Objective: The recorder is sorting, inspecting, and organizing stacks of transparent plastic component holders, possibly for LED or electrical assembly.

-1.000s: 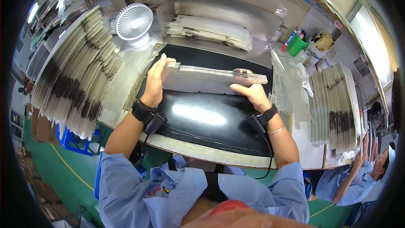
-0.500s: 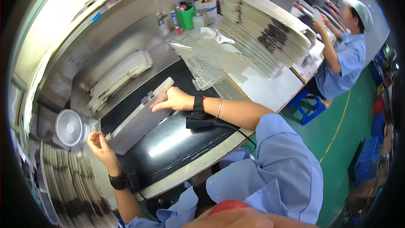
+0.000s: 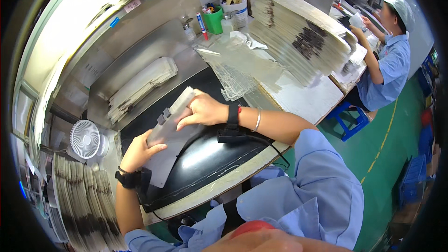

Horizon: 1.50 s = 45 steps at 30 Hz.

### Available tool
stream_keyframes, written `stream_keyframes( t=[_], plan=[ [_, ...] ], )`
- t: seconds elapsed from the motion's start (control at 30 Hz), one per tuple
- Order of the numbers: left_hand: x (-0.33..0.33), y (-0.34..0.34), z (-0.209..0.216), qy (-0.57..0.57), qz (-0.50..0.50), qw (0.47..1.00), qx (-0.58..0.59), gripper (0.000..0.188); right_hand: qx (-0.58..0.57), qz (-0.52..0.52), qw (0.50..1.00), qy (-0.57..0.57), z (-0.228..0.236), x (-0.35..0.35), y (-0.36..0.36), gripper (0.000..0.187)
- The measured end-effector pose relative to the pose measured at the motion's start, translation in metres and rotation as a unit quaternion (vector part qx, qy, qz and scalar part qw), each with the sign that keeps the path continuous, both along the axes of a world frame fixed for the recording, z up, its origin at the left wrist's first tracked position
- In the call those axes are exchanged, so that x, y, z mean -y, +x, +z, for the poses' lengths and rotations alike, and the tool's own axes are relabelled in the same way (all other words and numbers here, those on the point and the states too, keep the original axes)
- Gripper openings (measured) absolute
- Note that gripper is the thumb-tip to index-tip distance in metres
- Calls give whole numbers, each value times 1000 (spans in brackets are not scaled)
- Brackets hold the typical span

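A bundle of translucent whitish plastic sheets (image 3: 164,161) stands tilted on edge over a black work mat (image 3: 212,151). Two small grey blocks (image 3: 164,116) sit along its upper edge. My left hand (image 3: 134,153) is closed around the bundle's lower-left part, thumb on the near face and fingers behind. Toward the upper-right end, my right hand (image 3: 207,111) grips the same bundle, its thumb also on the near face. The fingers behind the sheets are partly hidden. Each wrist wears a black strapped device.
A white fan (image 3: 85,139) and a tall row of stacked sheets (image 3: 88,205) are at left. Behind the mat, more sheets (image 3: 142,88) lie on metal. Loose clear sheets (image 3: 233,72), a green cup (image 3: 213,20) and a big sheet stack (image 3: 303,37) stand farther right, near a seated co-worker (image 3: 385,60).
My left hand, earlier apart from the bundle at its lower-left end, has moved right and up and now grips it. The right hand keeps its hold. The whole view has shifted slightly.
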<state>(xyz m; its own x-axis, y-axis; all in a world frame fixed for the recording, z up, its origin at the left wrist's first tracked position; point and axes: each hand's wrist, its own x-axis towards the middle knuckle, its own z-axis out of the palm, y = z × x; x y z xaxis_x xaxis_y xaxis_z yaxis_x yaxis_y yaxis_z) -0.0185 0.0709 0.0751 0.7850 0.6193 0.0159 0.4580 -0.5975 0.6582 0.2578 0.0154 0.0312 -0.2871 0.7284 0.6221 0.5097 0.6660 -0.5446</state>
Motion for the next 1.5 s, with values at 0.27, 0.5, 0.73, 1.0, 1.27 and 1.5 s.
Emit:
stream_keyframes(
  t=[0.27,0.5,0.73,1.0,1.27,1.5],
  plan=[
    [34,-3,22,-125,180,955,202,37,15,-202,951,233,76,15,4,77],
    [6,47,-54,-389,184,717,549,45,-239,138,857,-436,0,51,-11,33],
    [14,26,-69,-577,68,626,520,42,-211,91,798,-557,-12,36,8,23],
    [15,35,-80,-595,77,638,484,52,-277,23,847,-453,-24,45,25,18],
    [15,36,-78,-592,95,657,456,49,-293,4,840,-456,-28,43,28,13],
    [14,36,-79,-593,97,666,442,47,-309,-29,844,-437,-23,44,26,26]
  ],
)
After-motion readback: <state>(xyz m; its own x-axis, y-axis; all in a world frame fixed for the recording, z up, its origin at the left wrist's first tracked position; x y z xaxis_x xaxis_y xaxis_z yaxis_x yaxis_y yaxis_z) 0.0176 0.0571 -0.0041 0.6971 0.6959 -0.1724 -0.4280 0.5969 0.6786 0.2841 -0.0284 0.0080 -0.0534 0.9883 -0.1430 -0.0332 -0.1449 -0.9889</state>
